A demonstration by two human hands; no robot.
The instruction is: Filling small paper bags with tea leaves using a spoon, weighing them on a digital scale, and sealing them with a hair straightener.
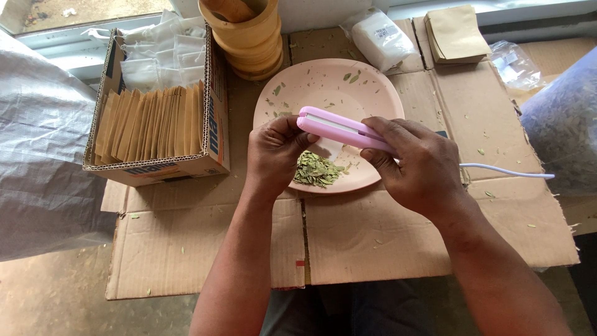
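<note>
— What are you working on down there?

— Flattened brown cardboard (373, 236), spread over a bare, dusty floor just under a window ledge. It's creased, matte and sprinkled with bits of dry leaf.

— And in your hands?

— My right hand (423, 168) is closed around a slim pink sealer (342, 129), smooth plastic with a pale strip along its edge; its thin white cord (507, 171) trails off to my right. My left hand (273, 152) has its fingers pinched together at the sealer's tip, on a small clear pouch of green leaves (318, 169) hanging just below it. I can't tell whether the sealer's 2 halves are pressed on the pouch's top.

— Where's that pouch, exactly?

— Over the near rim of a round, pale pink plate (329, 84), which is glossy and flecked with leaf crumbs.

— What else is around?

— To my left, an open cardboard box (214, 134) packed with upright tan paper envelopes (149, 121) and white sachets (158, 56). Beyond the plate, a turned wooden mortar (249, 37) with ribbed sides. At the far edge, a plastic bag of white packets (380, 38) and a small stack of tan envelopes (457, 34). Grey woven sacking (37, 155) lies on my left.
</note>
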